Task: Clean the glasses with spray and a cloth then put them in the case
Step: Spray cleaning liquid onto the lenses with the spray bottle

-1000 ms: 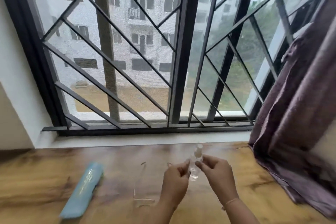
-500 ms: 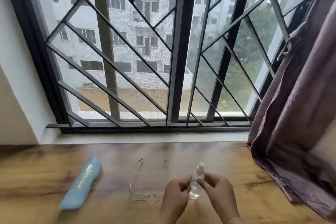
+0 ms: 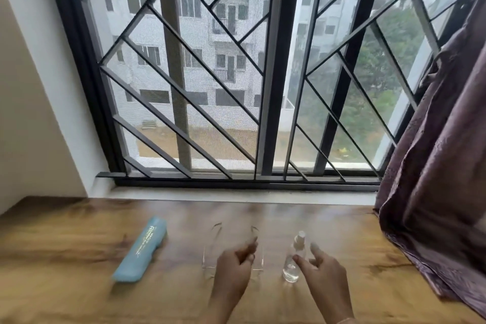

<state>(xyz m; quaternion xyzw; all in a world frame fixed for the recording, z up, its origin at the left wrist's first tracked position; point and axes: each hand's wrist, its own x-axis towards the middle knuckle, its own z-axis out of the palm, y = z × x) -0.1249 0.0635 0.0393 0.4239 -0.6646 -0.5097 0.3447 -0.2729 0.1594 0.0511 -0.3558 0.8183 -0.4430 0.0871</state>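
A clear spray bottle (image 3: 294, 258) stood upright on the wooden table (image 3: 65, 258), the person's right hand (image 3: 323, 273) at its four o'clock, fingers loosely spread and gripping nothing. The left hand (image 3: 231, 268) hovered over the clear-framed glasses (image 3: 206, 252) lying at the bottle's nine o'clock, fingers loosely curled and empty. A blue case (image 3: 142, 250) lay farther out at nine o'clock.

- The clear spray bottle (image 3: 294, 260) stands upright on the wooden table (image 3: 79, 287).
- The right hand (image 3: 324, 280) is just right of the bottle, fingers loose, thumb tip at its side; contact is unclear.
- Left of the bottle lie clear-framed glasses (image 3: 206, 258), temples unfolded, with the left hand (image 3: 232, 269) loosely curled over them.
- Further left lies a blue case (image 3: 143, 250), closed.
- Far right of the bottle hangs a purple curtain (image 3: 441, 166).
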